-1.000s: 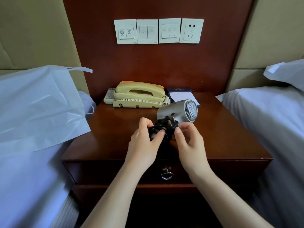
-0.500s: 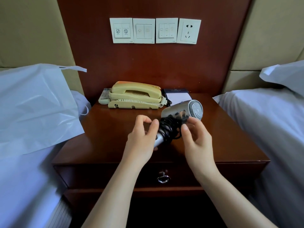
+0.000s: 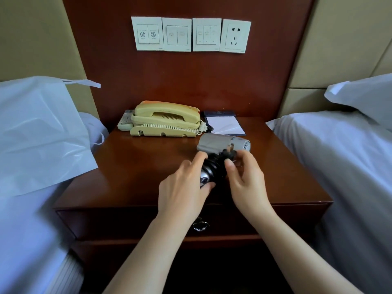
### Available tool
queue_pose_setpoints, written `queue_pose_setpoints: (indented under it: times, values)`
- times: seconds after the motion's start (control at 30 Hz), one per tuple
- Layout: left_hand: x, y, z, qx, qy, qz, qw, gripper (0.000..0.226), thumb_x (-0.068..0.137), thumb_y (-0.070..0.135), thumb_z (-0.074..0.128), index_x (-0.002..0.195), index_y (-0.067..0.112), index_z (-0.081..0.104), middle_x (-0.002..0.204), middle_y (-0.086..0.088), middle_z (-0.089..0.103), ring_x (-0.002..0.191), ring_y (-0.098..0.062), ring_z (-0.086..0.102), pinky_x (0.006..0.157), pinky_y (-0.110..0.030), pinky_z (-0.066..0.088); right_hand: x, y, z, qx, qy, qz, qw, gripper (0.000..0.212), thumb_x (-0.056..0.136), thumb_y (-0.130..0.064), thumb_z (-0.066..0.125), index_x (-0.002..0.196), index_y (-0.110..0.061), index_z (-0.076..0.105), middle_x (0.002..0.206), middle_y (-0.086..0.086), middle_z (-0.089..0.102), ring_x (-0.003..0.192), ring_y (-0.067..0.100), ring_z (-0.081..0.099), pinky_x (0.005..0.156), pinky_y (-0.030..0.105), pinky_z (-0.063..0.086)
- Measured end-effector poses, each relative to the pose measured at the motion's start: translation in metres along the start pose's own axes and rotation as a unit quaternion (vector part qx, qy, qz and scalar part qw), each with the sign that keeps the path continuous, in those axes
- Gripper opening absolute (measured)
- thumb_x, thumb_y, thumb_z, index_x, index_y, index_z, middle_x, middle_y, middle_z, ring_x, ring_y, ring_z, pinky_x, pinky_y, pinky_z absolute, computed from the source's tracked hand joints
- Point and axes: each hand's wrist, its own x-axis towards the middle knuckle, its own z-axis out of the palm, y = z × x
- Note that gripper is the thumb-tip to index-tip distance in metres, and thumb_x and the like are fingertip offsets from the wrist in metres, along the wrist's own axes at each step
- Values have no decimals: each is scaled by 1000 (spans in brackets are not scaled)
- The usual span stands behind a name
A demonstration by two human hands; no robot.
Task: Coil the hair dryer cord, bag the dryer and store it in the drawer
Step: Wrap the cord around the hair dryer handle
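silver handle gripped in left hand; plug end of black cord, wound round that handle, pinched in right hand. hair dryer held low at frame centre over wooden nightstand; closed drawer below, white bag at left.

silver hair dryer, black cord, cream telephone, white bag
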Motion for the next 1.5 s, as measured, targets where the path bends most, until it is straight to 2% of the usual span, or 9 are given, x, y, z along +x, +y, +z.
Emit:
queue_pose_setpoints:
  times: [0.27,0.4,0.53,0.83,0.93,1.03,1.2,1.33,1.5]
  values:
    - [-6,-6,0,11,23,30,999,53,84,48,57,131,39,34,111,11,57,96,-19,63,68,-30,45,0,-1,-8,-45,-28,-108,993,19,87,-18,55,105,-12,58,94,-10,55,87,2,49,77,3,35]
    - [1,-13,-6,-211,-7,-82,974,35,91,38,50,125,29,48,109,11,59,99,-8,57,81,-27,45,-2,-1,-7,-59,-48,-100,992,25,89,-22,52,111,-12,58,97,-9,50,89,5,49,76,5,37]
    - [5,-15,-11,-337,-13,-159,928,22,95,19,45,106,21,64,99,6,64,93,-4,59,72,-14,44,-5,-3,-2,-60,-56,-92,992,28,91,-22,46,115,-13,55,101,-10,44,96,9,47,82,3,32]
    - [17,-3,-10,-297,-86,-181,933,55,66,55,38,98,27,71,117,1,61,111,-22,57,99,-46,44,-12,-4,3,-137,-58,-138,979,38,89,-40,43,114,-16,58,104,-6,46,97,15,46,77,16,37]
    - [22,-1,-17,-314,-111,-162,929,36,89,27,39,105,22,71,99,-6,69,86,-17,61,86,-34,50,-14,-8,9,-167,-39,-140,975,38,88,-42,43,108,-16,61,104,-2,51,95,19,48,67,28,45]
    - [24,-8,-22,-345,-97,-162,919,33,91,3,45,113,15,66,102,-5,67,83,-7,59,72,-12,45,-12,-10,11,-145,-27,-115,982,42,86,-47,41,104,-15,62,101,-5,49,94,19,48,65,19,41]
    - [13,-20,-24,-177,-39,-151,972,21,82,31,66,101,22,62,103,5,63,101,-14,57,89,-31,46,-9,-9,11,-96,-37,-71,992,39,84,-46,46,105,-17,62,101,-9,46,98,17,46,75,11,35]
    - [4,-6,-20,-46,6,-127,991,19,89,37,54,97,19,56,92,7,60,90,-19,58,79,-33,45,-11,-11,12,-169,-13,-114,979,34,87,-34,52,109,-12,64,100,-2,53,94,17,46,67,19,37]
    - [14,-6,-8,46,4,-107,993,24,96,28,38,105,11,52,110,-7,58,103,-28,55,79,-37,40,-16,-14,16,-172,11,-166,971,33,86,-29,51,111,-12,65,96,1,63,90,17,45,73,34,45]
